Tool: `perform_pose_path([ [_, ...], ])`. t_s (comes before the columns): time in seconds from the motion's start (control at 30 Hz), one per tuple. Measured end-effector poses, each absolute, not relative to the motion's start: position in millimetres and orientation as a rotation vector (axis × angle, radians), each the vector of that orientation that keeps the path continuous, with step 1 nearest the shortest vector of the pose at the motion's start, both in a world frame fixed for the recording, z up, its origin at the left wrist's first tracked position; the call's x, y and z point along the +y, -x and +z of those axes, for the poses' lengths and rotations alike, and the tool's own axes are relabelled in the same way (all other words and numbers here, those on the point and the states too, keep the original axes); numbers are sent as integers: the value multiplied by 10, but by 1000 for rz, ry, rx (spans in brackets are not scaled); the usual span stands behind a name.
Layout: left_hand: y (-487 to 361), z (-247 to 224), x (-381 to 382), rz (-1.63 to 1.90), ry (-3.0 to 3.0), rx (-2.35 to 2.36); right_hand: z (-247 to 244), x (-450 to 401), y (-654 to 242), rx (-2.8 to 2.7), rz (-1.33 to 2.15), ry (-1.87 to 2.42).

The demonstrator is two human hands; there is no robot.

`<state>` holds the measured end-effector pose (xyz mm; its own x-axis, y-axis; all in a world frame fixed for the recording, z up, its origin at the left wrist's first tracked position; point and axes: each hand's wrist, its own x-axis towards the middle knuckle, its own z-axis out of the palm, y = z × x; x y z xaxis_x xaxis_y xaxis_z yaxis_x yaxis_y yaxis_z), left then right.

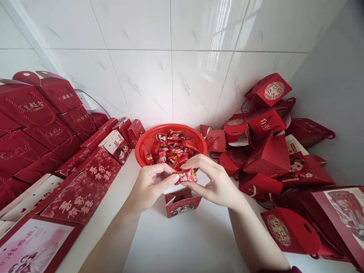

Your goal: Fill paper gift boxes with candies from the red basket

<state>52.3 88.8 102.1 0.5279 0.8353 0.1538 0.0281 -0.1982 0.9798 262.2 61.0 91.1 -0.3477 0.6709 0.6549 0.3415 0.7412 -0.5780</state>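
Between both hands is a red wrapped candy (pixel 186 176) with pale lettering and a gold end. My left hand (pixel 150 185) pinches its left end between thumb and fingers. On the other side, my right hand (pixel 212 182) curls its fingers and thumb around the candy's right part. Just below the hands stands a small red gift box (pixel 182 206) with its top open and a printed cartoon figure on the front. Behind the hands sits a red plastic basket (pixel 140 146), holding many wrapped candies (pixel 176 146); its front rim is partly hidden by my fingers.
Red gift bags (pixel 31 108) with rope handles are stacked at the left, beside a row of red boxes (pixel 85 185). At the right lies a loose pile of red boxes (pixel 267 151). A tiled wall (pixel 170 76) closes off the back of the white table (pixel 170 246).
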Motion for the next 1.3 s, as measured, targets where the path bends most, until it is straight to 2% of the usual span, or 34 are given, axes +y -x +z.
perform_pose_path([
  [0.33, -476, 902, 997, 807, -1548, 762, 882, 645, -2576, -1874, 550, 818],
  [0.5, -451, 927, 1036, 760, -1900, 818, 893, 627, -2644, -1888, 414, 860],
  [0.63, -447, 927, 1043, 425, -2279, 794, 917, 581, -2772, -1867, 320, 926],
  [0.77, -482, 898, 1019, 115, -2263, 695, 945, 517, -2894, -1844, 362, 873],
  [1.03, -511, 924, 1011, 8, -2343, 534, 1006, 400, -2937, -1900, 443, 493],
  [1.3, -475, 868, 1136, 42, -2212, 561, 1090, 358, -2840, -2190, 578, 476],
])
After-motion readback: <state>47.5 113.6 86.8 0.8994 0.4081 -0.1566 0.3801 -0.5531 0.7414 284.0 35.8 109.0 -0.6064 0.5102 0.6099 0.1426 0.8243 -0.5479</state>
